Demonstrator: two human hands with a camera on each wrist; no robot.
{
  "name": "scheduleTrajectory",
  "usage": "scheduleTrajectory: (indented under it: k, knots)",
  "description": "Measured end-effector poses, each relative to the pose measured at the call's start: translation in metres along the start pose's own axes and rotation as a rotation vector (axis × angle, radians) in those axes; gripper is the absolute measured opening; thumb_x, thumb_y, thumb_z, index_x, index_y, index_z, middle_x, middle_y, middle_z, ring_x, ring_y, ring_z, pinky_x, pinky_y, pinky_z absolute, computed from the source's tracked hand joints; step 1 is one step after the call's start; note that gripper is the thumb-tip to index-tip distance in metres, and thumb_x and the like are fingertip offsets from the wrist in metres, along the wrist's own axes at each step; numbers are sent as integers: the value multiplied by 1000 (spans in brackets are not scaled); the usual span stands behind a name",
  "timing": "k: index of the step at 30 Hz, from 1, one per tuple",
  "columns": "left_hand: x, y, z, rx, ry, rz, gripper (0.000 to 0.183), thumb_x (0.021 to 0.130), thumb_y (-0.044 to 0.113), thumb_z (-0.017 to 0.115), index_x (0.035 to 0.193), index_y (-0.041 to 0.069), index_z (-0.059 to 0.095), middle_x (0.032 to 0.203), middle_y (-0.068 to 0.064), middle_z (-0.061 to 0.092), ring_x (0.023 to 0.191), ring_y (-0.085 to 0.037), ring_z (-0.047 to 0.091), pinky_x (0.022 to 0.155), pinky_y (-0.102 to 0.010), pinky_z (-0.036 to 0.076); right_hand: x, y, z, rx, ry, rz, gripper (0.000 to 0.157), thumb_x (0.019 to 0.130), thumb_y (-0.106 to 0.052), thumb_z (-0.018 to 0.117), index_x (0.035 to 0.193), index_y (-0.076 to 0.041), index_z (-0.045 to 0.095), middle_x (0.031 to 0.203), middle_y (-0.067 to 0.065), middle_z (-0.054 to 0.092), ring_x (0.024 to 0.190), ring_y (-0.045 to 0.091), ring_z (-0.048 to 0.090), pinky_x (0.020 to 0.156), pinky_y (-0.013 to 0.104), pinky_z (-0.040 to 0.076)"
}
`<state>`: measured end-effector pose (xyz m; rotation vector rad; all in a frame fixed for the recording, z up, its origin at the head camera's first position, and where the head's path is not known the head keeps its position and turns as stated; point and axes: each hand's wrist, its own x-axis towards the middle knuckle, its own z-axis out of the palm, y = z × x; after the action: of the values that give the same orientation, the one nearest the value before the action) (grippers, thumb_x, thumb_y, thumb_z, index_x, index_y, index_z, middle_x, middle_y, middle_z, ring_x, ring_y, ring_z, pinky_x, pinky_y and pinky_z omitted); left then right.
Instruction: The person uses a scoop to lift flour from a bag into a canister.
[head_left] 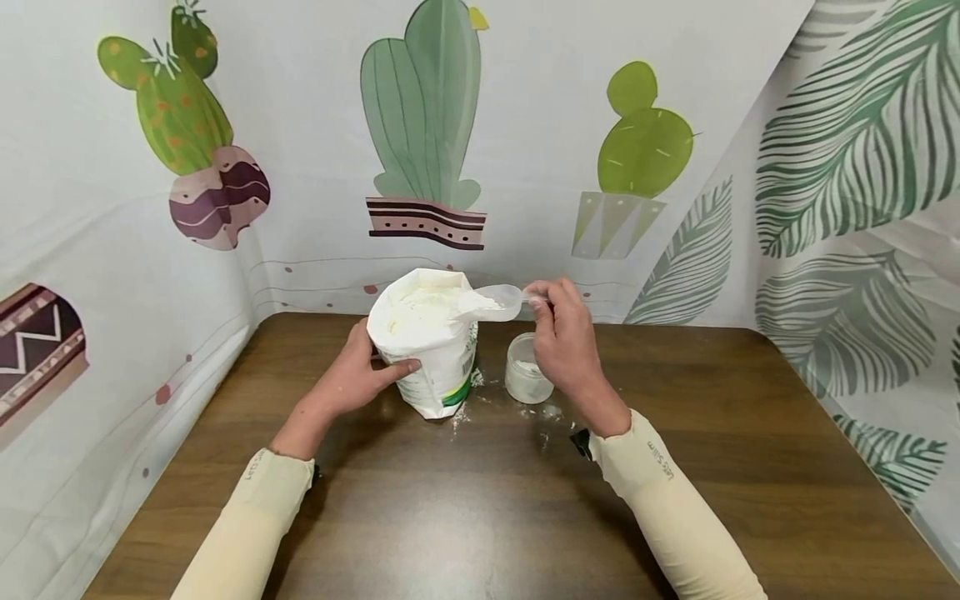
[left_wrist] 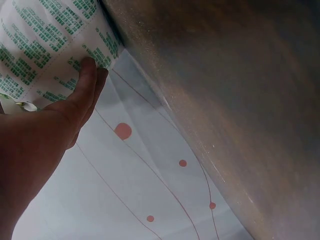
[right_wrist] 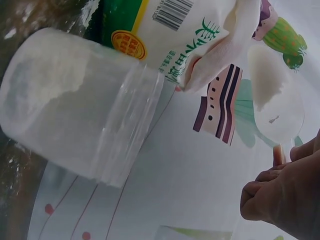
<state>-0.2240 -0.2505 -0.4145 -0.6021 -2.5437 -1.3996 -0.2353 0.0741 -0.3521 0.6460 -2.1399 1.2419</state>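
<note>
A white bag of flour (head_left: 431,358), open at the top and full of white powder, stands tilted on the table. My left hand (head_left: 354,377) grips its left side, with the thumb across the front. In the left wrist view, fingers lie against the bag's green-printed side (left_wrist: 45,45). My right hand (head_left: 567,337) pinches the handle of a clear plastic scoop (head_left: 506,303) with white powder in it, held at the bag's right rim. Below the right hand, a clear jar (head_left: 527,385) stands on the table; the right wrist view shows powder inside the jar (right_wrist: 75,100).
Spilled powder (head_left: 459,419) dots the brown wooden table (head_left: 450,500) around the bag and jar. Behind the table's far edge hangs a white cloth (head_left: 525,167) printed with cacti; leaf prints cover the right side.
</note>
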Motion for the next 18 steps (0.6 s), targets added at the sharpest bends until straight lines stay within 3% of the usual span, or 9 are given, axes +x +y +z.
scheduleTrajectory:
  k: [6,12,18]
  knots:
    - [-1,-3,1,-19,5,0,85,88,21,90,158,16,43,146,-12,47,137,-29,40,104,-55,48,-3,4,-7,13,-4,25,16,108,1,54,113,5,69,95,16,55,79,24,46,72,34,39]
    - [-2,0,0,16,4,-21,87,89,23,89,160,14,39,148,-14,44,138,-31,36,112,-57,38,-5,6,-13,18,7,18,15,107,1,55,112,5,69,98,17,58,81,23,47,73,33,39]
    - [-2,20,0,-18,11,8,82,89,11,87,157,5,41,144,-19,49,135,-34,41,108,-59,42,-6,11,-19,5,22,5,14,107,2,56,112,5,69,96,17,57,82,23,47,74,32,38]
